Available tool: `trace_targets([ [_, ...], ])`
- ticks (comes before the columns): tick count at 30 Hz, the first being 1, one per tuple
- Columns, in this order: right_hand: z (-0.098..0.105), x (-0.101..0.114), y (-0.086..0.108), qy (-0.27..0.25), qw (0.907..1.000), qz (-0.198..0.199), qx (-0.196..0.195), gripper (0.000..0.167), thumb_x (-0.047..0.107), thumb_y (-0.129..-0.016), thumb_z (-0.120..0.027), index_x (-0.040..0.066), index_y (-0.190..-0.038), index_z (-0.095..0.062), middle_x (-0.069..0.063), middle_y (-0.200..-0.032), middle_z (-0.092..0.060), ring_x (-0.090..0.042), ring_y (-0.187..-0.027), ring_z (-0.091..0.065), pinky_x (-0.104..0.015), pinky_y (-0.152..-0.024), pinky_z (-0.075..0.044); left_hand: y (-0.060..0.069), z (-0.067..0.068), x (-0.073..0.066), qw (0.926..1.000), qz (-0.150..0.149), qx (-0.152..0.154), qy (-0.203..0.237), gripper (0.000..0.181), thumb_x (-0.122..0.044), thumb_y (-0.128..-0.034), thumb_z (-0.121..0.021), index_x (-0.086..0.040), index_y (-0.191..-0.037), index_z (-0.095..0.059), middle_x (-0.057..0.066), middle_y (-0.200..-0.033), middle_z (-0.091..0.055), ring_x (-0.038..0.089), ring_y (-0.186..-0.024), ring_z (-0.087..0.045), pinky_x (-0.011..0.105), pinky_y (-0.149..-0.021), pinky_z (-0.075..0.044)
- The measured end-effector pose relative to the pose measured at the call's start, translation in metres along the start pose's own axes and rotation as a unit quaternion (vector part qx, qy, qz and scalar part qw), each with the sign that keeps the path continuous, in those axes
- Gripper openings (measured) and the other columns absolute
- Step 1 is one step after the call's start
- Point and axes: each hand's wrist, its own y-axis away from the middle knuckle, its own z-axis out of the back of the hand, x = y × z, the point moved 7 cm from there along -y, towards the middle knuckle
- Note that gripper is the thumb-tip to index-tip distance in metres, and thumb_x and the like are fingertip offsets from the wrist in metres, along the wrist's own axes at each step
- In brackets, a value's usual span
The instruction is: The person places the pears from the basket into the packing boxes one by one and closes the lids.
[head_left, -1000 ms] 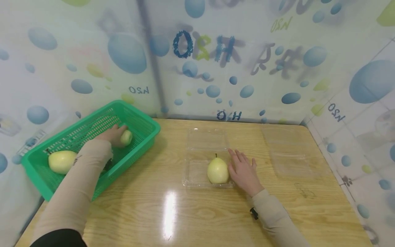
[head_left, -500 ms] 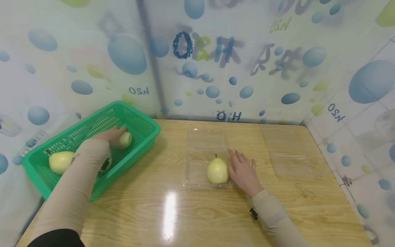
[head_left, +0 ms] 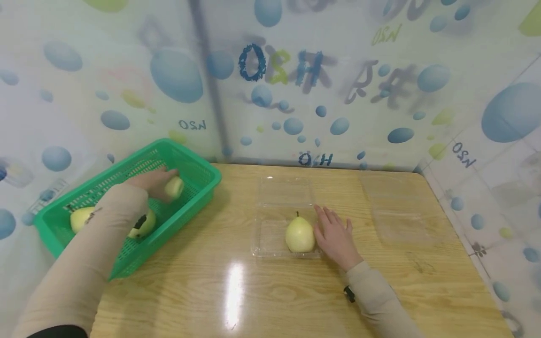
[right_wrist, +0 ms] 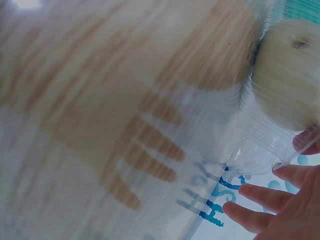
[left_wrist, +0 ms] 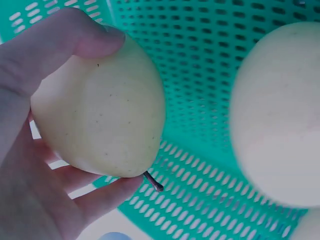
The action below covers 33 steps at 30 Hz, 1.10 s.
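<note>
In the head view my left hand (head_left: 155, 183) is inside the green basket (head_left: 192, 211), holding a pale yellow pear (head_left: 174, 187). The left wrist view shows thumb and fingers curled round that pear (left_wrist: 105, 110), its stem pointing down. Two other pears (head_left: 80, 218) (head_left: 143, 224) lie in the basket, partly behind my left forearm. My right hand (head_left: 336, 238), fingers extended, rests at the right edge of a clear plastic container (head_left: 270, 234), beside an upright pear (head_left: 300, 235) in it. In the right wrist view, fingertips touch the container's wall near the pear (right_wrist: 285, 75).
A second clear plastic container (head_left: 399, 225) lies on the wooden table (head_left: 279, 300), right of my right hand. A patterned curtain (head_left: 359, 70) hangs behind the table's back edge and along both sides. The basket stands at the table's left.
My left hand and its pear have shifted slightly within the basket, and my left forearm has moved left, uncovering more of the pear beside it. My right hand stays in place.
</note>
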Motion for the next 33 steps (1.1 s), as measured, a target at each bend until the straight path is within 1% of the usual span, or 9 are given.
trace_targets([
  [1, 0.0, 0.0, 0.0, 0.0, 1.0, 0.0, 0.0, 0.052, 0.022, -0.098, -0.046, 0.009, -0.147, -0.038, -0.025, -0.144, -0.041, -0.048, -0.129, -0.038, -0.076, -0.1, -0.015, 0.001, 0.003, -0.002, 1.0, -0.002, -0.001, -0.003, 0.083, -0.016, -0.0664, -0.076, 0.002, -0.139, -0.039, 0.044, -0.131, -0.036, 0.053, -0.102, -0.052, 0.057, -0.071, -0.051],
  [4, -0.001, -0.001, 0.0, -0.001, 1.0, 0.0, -0.001, 0.052, 0.022, -0.098, -0.047, 0.009, -0.147, -0.038, -0.025, -0.144, -0.042, -0.048, -0.129, -0.039, -0.076, -0.1, -0.015, 0.002, 0.008, -0.007, 0.9998, -0.012, -0.006, -0.014, 0.082, -0.016, -0.0657, -0.077, 0.001, -0.137, -0.04, 0.043, -0.126, -0.04, 0.045, -0.092, -0.056, 0.053, -0.066, -0.051],
  [5, -0.001, -0.002, 0.0, -0.001, 1.0, -0.001, 0.0, 0.052, 0.022, -0.098, -0.047, 0.009, -0.147, -0.038, -0.025, -0.144, -0.042, -0.047, -0.129, -0.038, -0.076, -0.1, -0.015, 0.002, 0.01, -0.008, 0.9997, -0.014, -0.006, -0.018, 0.082, -0.016, -0.066, -0.077, 0.001, -0.138, -0.04, 0.043, -0.127, -0.04, 0.045, -0.094, -0.056, 0.053, -0.067, -0.051],
  [10, -0.001, 0.0, 0.001, -0.005, 1.0, -0.002, 0.002, 0.052, 0.021, -0.098, -0.048, 0.009, -0.147, -0.038, -0.024, -0.144, -0.042, -0.047, -0.13, -0.038, -0.076, -0.1, -0.015, 0.006, 0.017, -0.017, 0.9989, -0.039, -0.018, -0.021, 0.078, -0.013, -0.0646, -0.078, 0.0, -0.134, -0.044, 0.03, -0.111, -0.049, 0.033, -0.08, -0.056, 0.044, -0.06, -0.049],
  [14, -0.001, 0.0, 0.001, -0.006, 1.0, -0.003, 0.004, 0.052, 0.021, -0.098, -0.048, 0.009, -0.148, -0.038, -0.024, -0.144, -0.042, -0.047, -0.13, -0.038, -0.076, -0.1, -0.015, 0.011, 0.024, -0.026, 0.9979, -0.053, -0.029, -0.024, 0.076, -0.012, -0.0634, -0.077, -0.002, -0.132, -0.047, 0.022, -0.106, -0.051, 0.027, -0.075, -0.054, 0.039, -0.058, -0.048],
  [21, 0.0, 0.0, 0.001, -0.01, 0.9999, -0.003, 0.002, 0.052, 0.021, -0.098, -0.048, 0.008, -0.147, -0.038, -0.025, -0.143, -0.042, -0.048, -0.129, -0.038, -0.077, -0.1, -0.015, 0.021, 0.033, -0.037, 0.9971, -0.065, -0.028, -0.028, 0.081, -0.011, -0.0689, -0.077, 0.002, -0.139, -0.04, 0.023, -0.109, -0.049, 0.028, -0.077, -0.053, 0.041, -0.06, -0.048],
  [24, 0.0, 0.0, 0.001, -0.008, 1.0, -0.002, 0.002, 0.052, 0.021, -0.098, -0.047, 0.008, -0.147, -0.037, -0.025, -0.143, -0.042, -0.048, -0.129, -0.038, -0.077, -0.099, -0.015, 0.023, 0.035, -0.042, 0.9962, -0.071, -0.034, -0.037, 0.079, -0.008, -0.0714, -0.076, 0.002, -0.141, -0.039, 0.021, -0.111, -0.049, 0.029, -0.082, -0.053, 0.042, -0.063, -0.048],
  [29, 0.0, 0.0, 0.0, -0.007, 1.0, 0.0, -0.001, 0.052, 0.021, -0.098, -0.047, 0.008, -0.148, -0.037, -0.026, -0.142, -0.043, -0.048, -0.128, -0.04, -0.078, -0.099, -0.015, 0.027, 0.037, -0.051, 0.9942, -0.079, -0.044, -0.058, 0.079, -0.006, -0.0713, -0.077, 0.001, -0.141, -0.041, 0.019, -0.116, -0.051, 0.03, -0.087, -0.054, 0.045, -0.068, -0.05],
  [33, -0.001, 0.0, 0.001, -0.008, 1.0, -0.002, 0.0, 0.052, 0.021, -0.099, -0.047, 0.008, -0.148, -0.038, -0.025, -0.142, -0.044, -0.048, -0.127, -0.041, -0.078, -0.099, -0.016, 0.031, 0.039, -0.057, 0.9931, -0.079, -0.043, -0.075, 0.082, -0.009, -0.0717, -0.081, 0.0, -0.142, -0.041, 0.019, -0.118, -0.051, 0.031, -0.088, -0.055, 0.045, -0.067, -0.052],
])
